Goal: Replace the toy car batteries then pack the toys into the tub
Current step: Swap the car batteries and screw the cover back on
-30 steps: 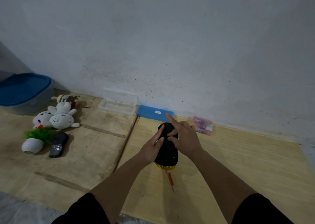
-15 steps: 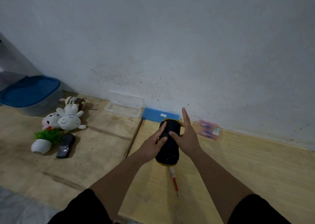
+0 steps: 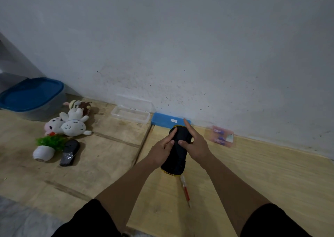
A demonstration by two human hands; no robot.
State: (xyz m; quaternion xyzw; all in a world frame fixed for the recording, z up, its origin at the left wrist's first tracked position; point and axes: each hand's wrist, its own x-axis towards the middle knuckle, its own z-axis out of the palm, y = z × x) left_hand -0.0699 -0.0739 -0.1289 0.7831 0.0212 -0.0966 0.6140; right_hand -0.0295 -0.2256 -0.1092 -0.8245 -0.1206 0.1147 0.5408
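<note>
1. The toy car (image 3: pixel 178 152) lies upside down on the light wooden board (image 3: pixel 253 173), black underside up, a yellow edge showing at its near end. It sits in the middle of the view, between the two hands.
2. The left hand (image 3: pixel 161 151) holds the car's left side; its fingers reach over onto the underside, lightly bent.
3. The right hand (image 3: pixel 196 145) rests on the car's right side. Its thumb presses the underside, just beside the left fingertips, and its index finger points straight up toward the wall.
4. A red screwdriver (image 3: pixel 186 191) lies on the board just behind the car's near end.
5. The tub (image 3: pixel 34 99) stands far left by the wall, closed with a blue lid, so its contents cannot be seen.
6. A clear tray (image 3: pixel 131 114) sits against the wall; whether it holds anything cannot be told.
7. A blue box (image 3: pixel 167 122), shut, lies by the wall just beyond the car.
8. A pink pack (image 3: pixel 221 136) to the right holds what look like batteries, too blurred to count.
9. Plush toys (image 3: pixel 70 123) lie in a heap just beside the tub. Nearer lie a small potted plant (image 3: pixel 46 147), tipped on its side, and a black remote (image 3: pixel 69 152) touching it.
</note>
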